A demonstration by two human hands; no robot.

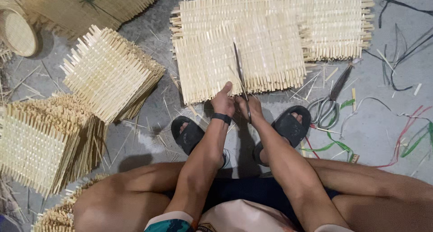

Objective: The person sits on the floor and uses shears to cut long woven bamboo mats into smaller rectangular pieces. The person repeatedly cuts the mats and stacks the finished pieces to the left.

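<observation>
A pale woven bamboo mat lies flat on the concrete floor in front of me. My right hand grips the handles of long dark shears, whose blades point away from me and lie across the mat. My left hand, with a black band on the wrist, holds the near edge of the mat just left of the blades, thumb raised. Both hands sit close together at the mat's front edge, between my two feet in black sandals.
Stacks of square woven mats stand at the left and lower left. A round basket is at the far left. A second pair of scissors lies at the right, among coloured plastic straps and bamboo offcuts.
</observation>
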